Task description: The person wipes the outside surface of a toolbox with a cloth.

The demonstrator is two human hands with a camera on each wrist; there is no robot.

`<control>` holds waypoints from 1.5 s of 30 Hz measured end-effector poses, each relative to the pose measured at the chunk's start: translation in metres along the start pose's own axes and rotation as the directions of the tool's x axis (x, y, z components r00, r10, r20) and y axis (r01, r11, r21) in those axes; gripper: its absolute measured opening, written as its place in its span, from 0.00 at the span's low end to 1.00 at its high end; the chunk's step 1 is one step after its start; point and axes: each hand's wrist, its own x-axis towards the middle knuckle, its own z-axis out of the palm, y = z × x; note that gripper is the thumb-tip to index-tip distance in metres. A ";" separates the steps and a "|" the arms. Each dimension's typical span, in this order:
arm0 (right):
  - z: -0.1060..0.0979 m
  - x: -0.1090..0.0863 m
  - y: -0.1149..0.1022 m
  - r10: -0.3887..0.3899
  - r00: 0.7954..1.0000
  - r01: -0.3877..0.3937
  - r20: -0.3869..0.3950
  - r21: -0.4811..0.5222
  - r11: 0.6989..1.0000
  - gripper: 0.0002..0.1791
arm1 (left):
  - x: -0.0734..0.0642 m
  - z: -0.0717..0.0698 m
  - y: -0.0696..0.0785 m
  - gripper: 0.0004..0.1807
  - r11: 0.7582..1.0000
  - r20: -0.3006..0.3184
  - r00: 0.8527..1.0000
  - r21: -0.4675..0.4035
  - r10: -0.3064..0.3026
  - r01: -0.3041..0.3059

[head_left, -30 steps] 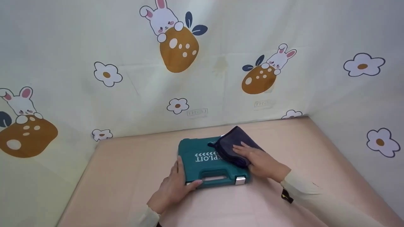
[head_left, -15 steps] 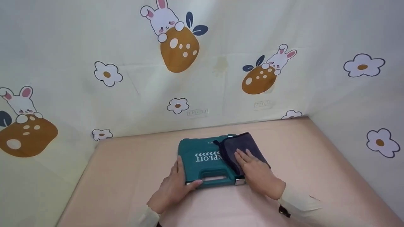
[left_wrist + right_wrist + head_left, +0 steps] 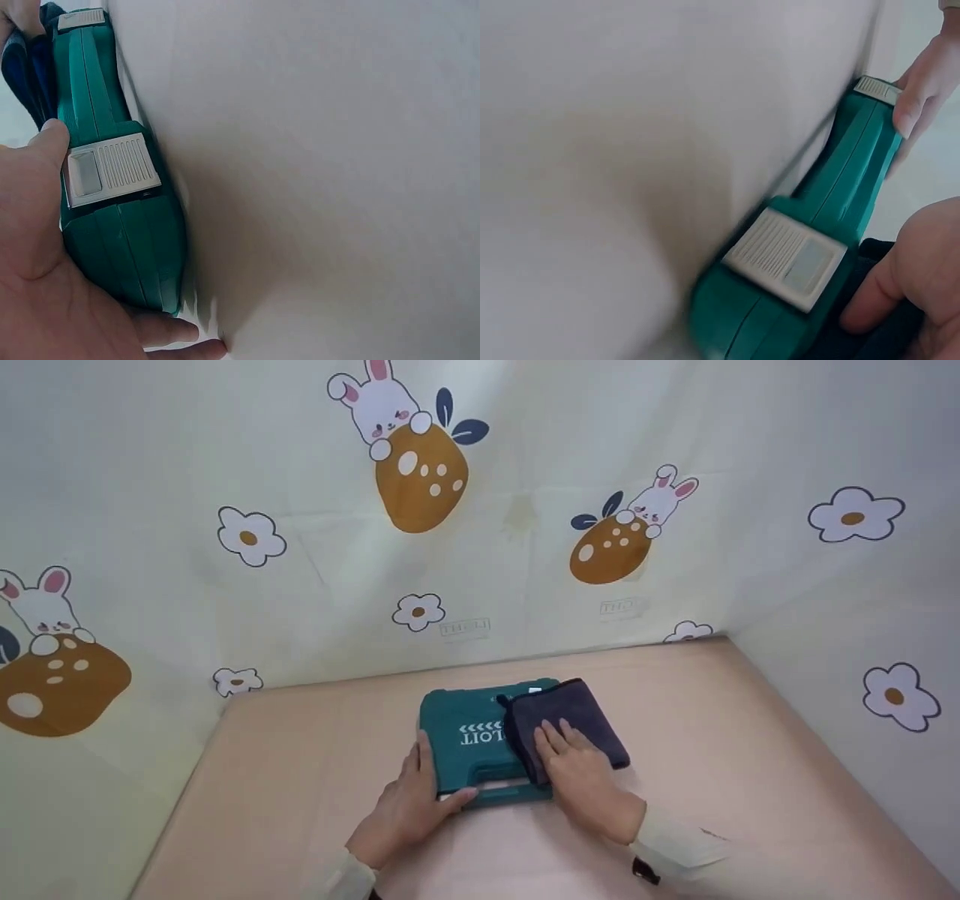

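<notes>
A green plastic carrying case [image 3: 450,735] with white lettering and a built-in handle lies flat on the table. My left hand [image 3: 409,802] holds its near left corner, fingers along the left side and thumb at the front edge. In the left wrist view, a pale latch [image 3: 114,171] shows beside that thumb. Over the right part of the lid lies a folded dark grey-blue cloth [image 3: 585,709] with a dark edge and a small loop. My right hand [image 3: 585,780] presses on the cloth with its fingers extended. The right wrist view shows the other front latch [image 3: 785,259] near my right thumb.
The case rests on a peach-coloured table surface [image 3: 300,765]. Pale curtain-like sheeting [image 3: 525,547] printed with rabbits and flowers stands behind the table and along both sides.
The right hand has slid the cloth toward the near side of the lid, first right, then back left, now covering more lettering and the right front latch. The left hand has stayed at its corner.
</notes>
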 end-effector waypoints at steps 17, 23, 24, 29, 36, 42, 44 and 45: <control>0.004 0.041 -0.059 -0.152 0.984 0.135 0.091 0.172 0.976 0.29 | 0.000 -0.002 -0.003 0.66 0.998 -0.004 0.998 0.027 0.061 -0.061; 0.003 0.045 -0.071 -0.192 0.975 0.143 0.114 0.338 0.930 0.28 | -0.001 -0.005 -0.004 0.70 0.992 0.005 0.992 0.030 0.126 -0.126; 0.003 0.046 -0.072 -0.196 0.974 0.146 0.113 0.351 0.925 0.29 | -0.001 -0.006 -0.004 0.72 0.991 0.009 0.991 0.033 0.133 -0.133; 0.005 0.045 -0.072 -0.208 0.973 0.152 0.100 0.402 0.903 0.30 | -0.003 -0.008 -0.004 0.74 0.990 0.009 0.990 0.036 0.139 -0.139; 0.009 0.039 -0.067 -0.246 0.966 0.182 0.076 0.477 0.860 0.34 | -0.005 -0.009 -0.006 0.68 0.988 0.016 0.989 0.041 0.147 -0.147; 0.012 0.028 -0.053 -0.348 0.936 0.270 0.043 0.546 0.793 0.40 | -0.005 -0.009 -0.006 0.66 0.986 0.022 0.987 0.036 0.160 -0.161; 0.013 0.025 -0.046 -0.388 0.921 0.295 0.039 0.581 0.759 0.42 | -0.005 -0.009 -0.006 0.67 0.988 0.016 0.989 0.033 0.148 -0.149; 0.012 0.023 -0.042 -0.405 0.913 0.300 0.042 0.602 0.740 0.43 | -0.005 -0.008 -0.005 0.67 0.990 0.012 0.990 0.029 0.137 -0.137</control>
